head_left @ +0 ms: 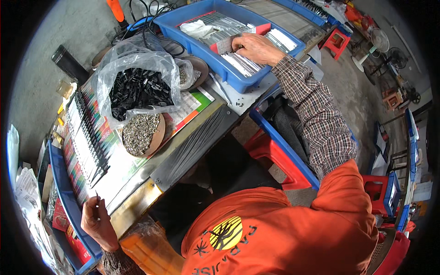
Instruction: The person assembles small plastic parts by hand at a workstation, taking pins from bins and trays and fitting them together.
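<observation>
My left hand (97, 224) is at the table's near left corner, thumb and fingers pinched together. A small dark piece pokes up from the fingertips; its kind is too small to tell. Beside it lies a row of flat pale strips with black ends (87, 137), lined up side by side. My right hand (257, 48) reaches into a blue plastic bin (238, 85) at the far side, fingers bent down and closed among the slim metal strips (245, 64). What its fingertips hold is hidden. A white crumpled cloth or bag (197, 29) rests on other strips there.
A clear plastic bag holds black plastic parts (140, 91). A round dish of small metal fasteners (140, 133) stands in front of it. A pointed metal tool (221, 89) lies near the bin. Red stools (337, 43), fans (378, 41) and another blue bin (68, 206) surround the table.
</observation>
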{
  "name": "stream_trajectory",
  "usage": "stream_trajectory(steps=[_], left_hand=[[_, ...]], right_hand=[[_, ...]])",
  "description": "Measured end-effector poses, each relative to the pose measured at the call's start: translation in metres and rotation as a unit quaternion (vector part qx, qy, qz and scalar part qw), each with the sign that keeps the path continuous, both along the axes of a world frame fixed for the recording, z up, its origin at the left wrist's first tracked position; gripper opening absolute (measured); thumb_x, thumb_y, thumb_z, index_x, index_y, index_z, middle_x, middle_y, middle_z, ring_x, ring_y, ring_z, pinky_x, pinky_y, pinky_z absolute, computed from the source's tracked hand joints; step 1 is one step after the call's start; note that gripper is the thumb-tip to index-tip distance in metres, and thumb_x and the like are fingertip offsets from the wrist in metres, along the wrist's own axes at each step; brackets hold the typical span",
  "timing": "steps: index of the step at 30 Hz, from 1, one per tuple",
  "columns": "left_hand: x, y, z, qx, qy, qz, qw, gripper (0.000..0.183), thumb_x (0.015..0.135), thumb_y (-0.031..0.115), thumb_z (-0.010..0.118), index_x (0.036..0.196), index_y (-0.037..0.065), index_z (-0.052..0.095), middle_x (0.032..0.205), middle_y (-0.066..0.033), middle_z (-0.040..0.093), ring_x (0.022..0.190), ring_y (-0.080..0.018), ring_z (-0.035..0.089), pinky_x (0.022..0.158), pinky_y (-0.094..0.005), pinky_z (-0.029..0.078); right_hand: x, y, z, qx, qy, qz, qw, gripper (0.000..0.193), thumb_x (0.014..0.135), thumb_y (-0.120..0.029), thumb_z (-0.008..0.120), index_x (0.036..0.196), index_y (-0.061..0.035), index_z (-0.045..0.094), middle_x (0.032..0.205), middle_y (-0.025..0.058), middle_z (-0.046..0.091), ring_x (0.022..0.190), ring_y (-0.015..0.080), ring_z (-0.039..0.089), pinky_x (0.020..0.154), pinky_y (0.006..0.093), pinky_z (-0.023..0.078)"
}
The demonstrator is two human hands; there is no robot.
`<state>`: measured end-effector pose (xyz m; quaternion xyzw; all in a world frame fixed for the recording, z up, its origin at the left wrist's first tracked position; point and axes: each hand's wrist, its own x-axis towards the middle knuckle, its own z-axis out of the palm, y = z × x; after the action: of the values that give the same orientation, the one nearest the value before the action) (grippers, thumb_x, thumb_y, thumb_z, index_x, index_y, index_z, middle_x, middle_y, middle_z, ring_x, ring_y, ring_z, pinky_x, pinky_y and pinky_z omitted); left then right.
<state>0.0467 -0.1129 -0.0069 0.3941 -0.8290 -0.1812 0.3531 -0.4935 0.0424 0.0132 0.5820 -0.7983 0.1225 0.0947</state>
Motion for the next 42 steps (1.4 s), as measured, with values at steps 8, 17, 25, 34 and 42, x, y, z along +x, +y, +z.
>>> stream_trajectory(steps=[8, 17, 25, 34, 42], left_hand=[[-0.012, 0.017, -0.003, 0.066, 0.048, -0.026, 0.996, 0.011, 0.083, -0.008, 0.063, 0.091, 0.0, 0.061, 0.072, 0.0021, 0.056, 0.053, -0.0018, 0.046, 0.045, -0.0189, 0.034], [-0.018, 0.036, -0.002, 0.162, 0.143, -0.062, 0.974, 0.01, 0.085, -0.006, 0.061, 0.094, -0.001, 0.062, 0.068, 0.0011, 0.055, 0.054, -0.0028, 0.047, 0.045, -0.0187, 0.036], [-0.033, 0.056, 0.006, 0.114, 0.106, -0.084, 0.984, 0.003, 0.086, 0.0, 0.062, 0.089, -0.001, 0.063, 0.063, 0.0017, 0.054, 0.051, -0.0037, 0.046, 0.046, -0.0196, 0.034], [-0.065, 0.091, 0.004, 0.286, 0.228, -0.182, 0.913, 0.01, 0.085, -0.002, 0.067, 0.094, -0.003, 0.065, 0.073, -0.0002, 0.062, 0.058, -0.0034, 0.053, 0.051, -0.0184, 0.044], [-0.064, 0.102, -0.004, 0.393, 0.272, -0.183, 0.859, 0.01, 0.086, -0.001, 0.067, 0.095, -0.004, 0.065, 0.074, -0.001, 0.062, 0.06, -0.0036, 0.053, 0.052, -0.0186, 0.045]], right_hand=[[-0.002, -0.006, 0.004, -0.016, -0.09, 0.013, 0.996, 0.021, 0.075, -0.012, 0.063, 0.091, 0.0003, 0.058, 0.074, 0.0125, 0.06, 0.065, 0.0248, 0.057, 0.064, 0.0386, 0.046], [0.012, 0.014, 0.013, 0.011, -0.093, -0.046, 0.995, 0.022, 0.073, -0.014, 0.066, 0.083, 0.0043, 0.06, 0.064, 0.011, 0.058, 0.062, 0.0184, 0.056, 0.062, 0.0305, 0.045], [0.103, 0.028, 0.03, -0.255, -0.167, 0.062, 0.95, 0.02, 0.083, -0.015, 0.068, 0.088, 0.0035, 0.063, 0.075, 0.0086, 0.062, 0.062, 0.015, 0.054, 0.06, 0.0287, 0.044], [0.222, 0.036, 0.013, -0.134, -0.464, 0.202, 0.852, 0.009, 0.09, -0.004, 0.062, 0.093, 0.0037, 0.06, 0.073, 0.003, 0.058, 0.056, 0.0067, 0.054, 0.05, 0.0213, 0.045], [0.277, 0.025, -0.013, 0.006, -0.698, 0.229, 0.679, 0.03, 0.087, 0.004, 0.062, 0.116, 0.005, 0.058, 0.08, 0.0063, 0.063, 0.066, 0.0115, 0.064, 0.057, 0.0225, 0.055]])
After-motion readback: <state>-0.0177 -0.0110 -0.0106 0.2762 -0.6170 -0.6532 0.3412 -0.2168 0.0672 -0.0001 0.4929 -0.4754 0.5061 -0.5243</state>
